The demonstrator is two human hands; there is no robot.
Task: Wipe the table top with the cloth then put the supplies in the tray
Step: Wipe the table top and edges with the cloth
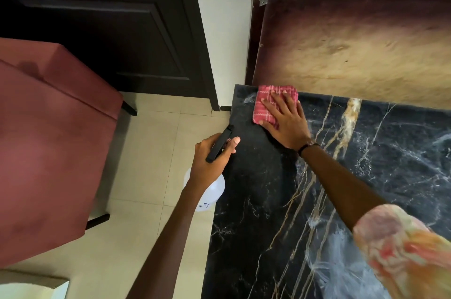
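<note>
Head view: right hand (284, 120) lay flat, fingers straight and spread, pressing the folded red checked cloth (267, 103) onto the black veined marble table top (366, 164) at its far left corner. Left hand (211, 160) gripped the black-triggered translucent white spray bottle (214, 191) beside the table edge; bottle body mostly hidden behind the wrist.

Counts recorded from the head view. One folded red-and-white checked cloth (267, 105). One white plastic spray bottle with a black trigger head (214, 190). One black marble table top with gold and white veins (366, 176). One maroon upholstered chair (48, 132). One dark panelled wooden door (97, 25). Two bare hands: left hand (210, 162), right hand (284, 120). One dark wristband (308, 146).
</note>
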